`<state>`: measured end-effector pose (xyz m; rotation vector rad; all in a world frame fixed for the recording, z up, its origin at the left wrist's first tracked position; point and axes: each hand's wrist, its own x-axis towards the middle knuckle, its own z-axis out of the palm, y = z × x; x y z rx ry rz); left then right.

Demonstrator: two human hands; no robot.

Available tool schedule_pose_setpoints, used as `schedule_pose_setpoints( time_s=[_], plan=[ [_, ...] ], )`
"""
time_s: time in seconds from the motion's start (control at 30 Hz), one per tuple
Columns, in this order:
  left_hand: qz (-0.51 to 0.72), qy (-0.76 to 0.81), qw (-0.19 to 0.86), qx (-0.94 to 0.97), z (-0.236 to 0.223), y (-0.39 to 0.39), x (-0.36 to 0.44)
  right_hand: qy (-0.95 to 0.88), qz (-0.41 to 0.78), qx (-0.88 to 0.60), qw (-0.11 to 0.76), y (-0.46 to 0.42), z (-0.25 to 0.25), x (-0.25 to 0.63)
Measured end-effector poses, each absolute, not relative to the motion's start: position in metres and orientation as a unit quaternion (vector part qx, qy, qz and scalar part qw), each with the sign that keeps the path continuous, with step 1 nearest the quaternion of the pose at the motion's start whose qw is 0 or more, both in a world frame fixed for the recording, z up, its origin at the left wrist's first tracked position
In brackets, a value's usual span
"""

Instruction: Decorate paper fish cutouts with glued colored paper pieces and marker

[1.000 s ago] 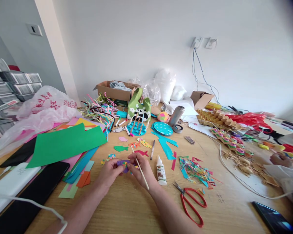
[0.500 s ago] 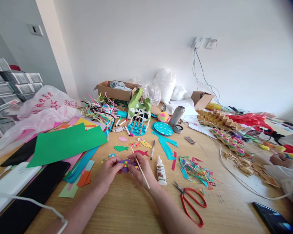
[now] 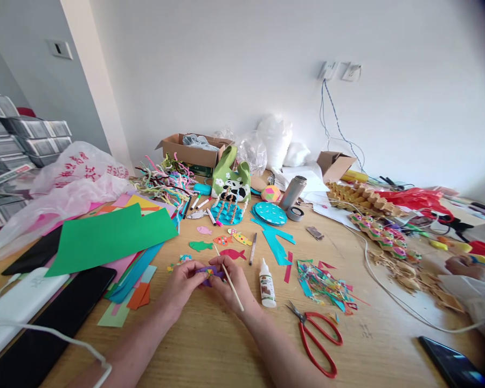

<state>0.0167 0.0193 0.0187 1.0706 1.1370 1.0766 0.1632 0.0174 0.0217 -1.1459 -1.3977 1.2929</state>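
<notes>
Between my hands is a small purple paper cutout (image 3: 202, 270) with bits of coloured paper on it; my fingers hide part of its outline. My left hand (image 3: 183, 280) pinches its left side. My right hand (image 3: 231, 281) presses on its right side and also carries a thin pale stick (image 3: 233, 288), slanting across the back of the hand. Just beyond lie paper fish: a green one (image 3: 201, 246), a red one (image 3: 233, 253) and a pink one (image 3: 204, 230). Small coloured paper pieces (image 3: 180, 262) rest beside my left hand. A white glue bottle (image 3: 267, 285) stands right of my right hand.
Red-handled scissors (image 3: 316, 337) and a heap of paper scraps (image 3: 325, 283) lie at the right. Coloured sheets (image 3: 113, 240) are piled at the left. A metal flask (image 3: 293, 192) stands farther back. At the far right edge another person's hand (image 3: 463, 267) shows. A white cable (image 3: 382, 285) crosses the table.
My fingers have shifted slightly on the purple cutout, and its tilt has changed a little. The stick has moved slightly left with my right hand. Other things stay put.
</notes>
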Motion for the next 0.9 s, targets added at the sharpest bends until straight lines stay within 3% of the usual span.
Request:
schedule_pose_setpoints(
  time_s=[0.6, 0.9],
  plan=[
    [0.457, 0.487, 0.611, 0.425, 0.016, 0.018, 0.016, -0.514, 0.542, -0.455, 0.484, 0.019, 0.015, 0.165],
    [0.473, 0.523, 0.564, 0.43, 0.016, 0.024, 0.01, -0.556, 0.468, -0.472, 0.499, 0.02, 0.009, 0.169]
  ],
)
